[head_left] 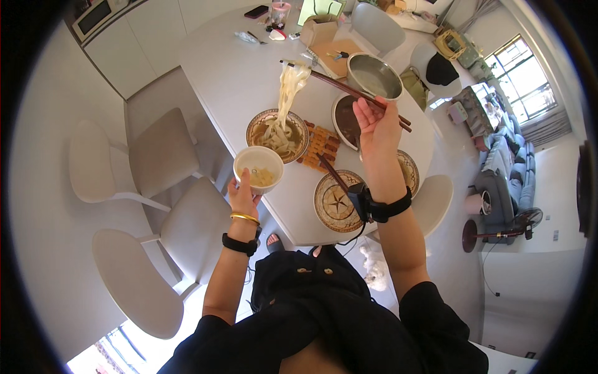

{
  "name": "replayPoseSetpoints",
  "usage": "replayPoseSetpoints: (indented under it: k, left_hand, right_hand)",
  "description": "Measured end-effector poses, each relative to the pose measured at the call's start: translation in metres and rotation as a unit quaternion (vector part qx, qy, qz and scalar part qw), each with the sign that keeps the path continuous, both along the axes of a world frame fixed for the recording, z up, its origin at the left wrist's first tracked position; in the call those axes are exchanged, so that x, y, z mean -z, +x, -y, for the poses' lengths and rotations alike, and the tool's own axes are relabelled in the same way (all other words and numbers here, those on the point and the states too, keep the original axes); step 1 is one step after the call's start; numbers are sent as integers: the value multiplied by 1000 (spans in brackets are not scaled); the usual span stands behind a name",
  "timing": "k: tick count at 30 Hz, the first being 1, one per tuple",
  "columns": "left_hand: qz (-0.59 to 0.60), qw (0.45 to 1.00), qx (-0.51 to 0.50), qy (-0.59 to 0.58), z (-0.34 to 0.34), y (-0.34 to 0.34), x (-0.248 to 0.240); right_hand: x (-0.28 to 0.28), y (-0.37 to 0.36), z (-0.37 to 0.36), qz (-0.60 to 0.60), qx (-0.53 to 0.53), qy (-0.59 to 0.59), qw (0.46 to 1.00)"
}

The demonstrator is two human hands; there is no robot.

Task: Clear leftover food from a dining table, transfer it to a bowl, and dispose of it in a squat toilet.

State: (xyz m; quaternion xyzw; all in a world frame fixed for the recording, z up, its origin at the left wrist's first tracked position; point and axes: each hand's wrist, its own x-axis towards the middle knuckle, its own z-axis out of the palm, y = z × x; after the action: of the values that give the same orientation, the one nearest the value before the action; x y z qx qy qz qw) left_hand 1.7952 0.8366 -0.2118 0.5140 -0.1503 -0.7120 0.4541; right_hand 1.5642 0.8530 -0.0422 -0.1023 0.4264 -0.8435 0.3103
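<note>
My left hand [243,193] grips a small white bowl [272,164] at the table's near left edge, fingers beneath it and thumb over the rim. Some pale yellowish food lies in it. Dark chopsticks [339,84] are closed in my right hand [381,134], slanting up to the left. From their tips hang white noodles [291,84], reaching down into a patterned bowl [251,133] of broth and more noodles. A slatted wooden trivet [319,148] lies right of that bowl. Nearer me is a star-patterned plate [336,209], with another dark stick [332,171] over its edge.
A metal pot [398,91] and a wide dish with dark contents [344,118] stand behind my right hand. Another patterned dish [409,171] is partly hidden by my forearm. Chairs [163,140] flank the table [218,68]. A white dog [374,268] is on the floor near my feet.
</note>
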Motion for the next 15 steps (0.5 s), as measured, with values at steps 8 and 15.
replayPoseSetpoints:
  k: [8,15]
  left_hand:
    - [0,1000,5,-9,-3,-1,2]
    - [3,1000,-3,0,-4,-2,2]
  right_hand:
    - [-15,-1,0,-4,8,-20,1000]
    - [-32,-1,5,-32,9,-34,999]
